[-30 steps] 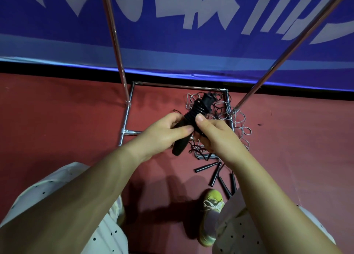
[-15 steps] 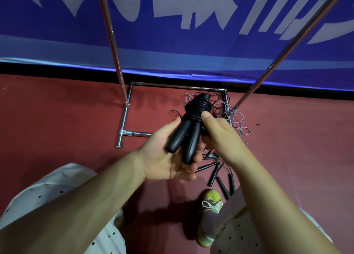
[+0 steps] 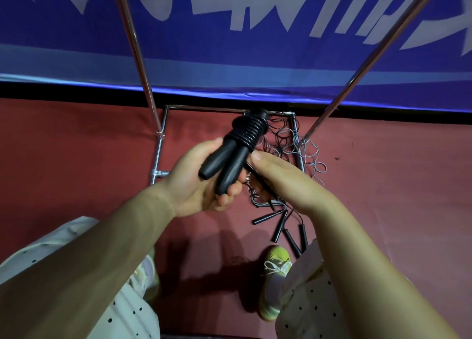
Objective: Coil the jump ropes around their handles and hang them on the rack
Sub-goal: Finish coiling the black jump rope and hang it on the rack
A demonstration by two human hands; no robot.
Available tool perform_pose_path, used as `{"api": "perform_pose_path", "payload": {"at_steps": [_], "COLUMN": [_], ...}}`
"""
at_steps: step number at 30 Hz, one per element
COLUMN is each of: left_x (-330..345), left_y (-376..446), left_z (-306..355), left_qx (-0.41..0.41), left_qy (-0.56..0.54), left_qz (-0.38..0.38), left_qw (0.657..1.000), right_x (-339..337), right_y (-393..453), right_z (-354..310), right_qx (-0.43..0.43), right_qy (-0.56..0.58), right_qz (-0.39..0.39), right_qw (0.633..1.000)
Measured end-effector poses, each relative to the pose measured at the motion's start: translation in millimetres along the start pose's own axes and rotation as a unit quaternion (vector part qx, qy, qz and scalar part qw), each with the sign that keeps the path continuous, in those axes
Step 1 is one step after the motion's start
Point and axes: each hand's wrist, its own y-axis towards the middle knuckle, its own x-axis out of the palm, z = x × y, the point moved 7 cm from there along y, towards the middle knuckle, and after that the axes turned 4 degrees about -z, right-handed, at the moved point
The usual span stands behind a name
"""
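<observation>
**Coiled jump rope held in both hands above the rack base**

Head view: the left hand [image 3: 201,183] grasps a black jump rope [image 3: 236,149] by its two handles, fingers curled under them, the cord wound in tight rings round their far ends. The right hand [image 3: 281,180] pinches the loose black end of the cord just beside the handles, thumb on top. Beyond and to the right, on the red floor [image 3: 76,147], lies a tangle of grey ropes [image 3: 293,144] inside the metal rack [image 3: 143,65] base, with thin black handles [image 3: 283,226] nearer, close to a yellow shoe [image 3: 274,282].
</observation>
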Motion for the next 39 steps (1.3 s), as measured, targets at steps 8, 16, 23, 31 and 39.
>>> {"api": "perform_pose_path", "payload": {"at_steps": [8,16,23,31,39], "left_x": [-1,-9,-33,-36,-47], "left_y": [-11,-19,-9,-7,-3], "left_z": [22,27,19,23,21], "left_qx": [0.062,0.066,0.039,0.079,0.085], "left_qy": [-0.055,-0.060,0.133,0.242,0.285], "left_qz": [-0.031,-0.038,0.136,0.203,0.242], "left_qw": [0.996,0.995,0.981,0.945,0.924], "right_x": [-8,-11,9,-1,-6], "right_y": [1,-3,-9,-7,-3], "right_z": [-7,-13,-14,-4,2], "right_qx": [-0.061,-0.018,0.015,0.039,0.083], "right_qy": [-0.058,-0.058,0.068,0.086,0.000], "right_qz": [0.078,0.068,0.004,0.078,0.130], "right_qw": [0.993,0.996,0.998,0.992,0.988]}}
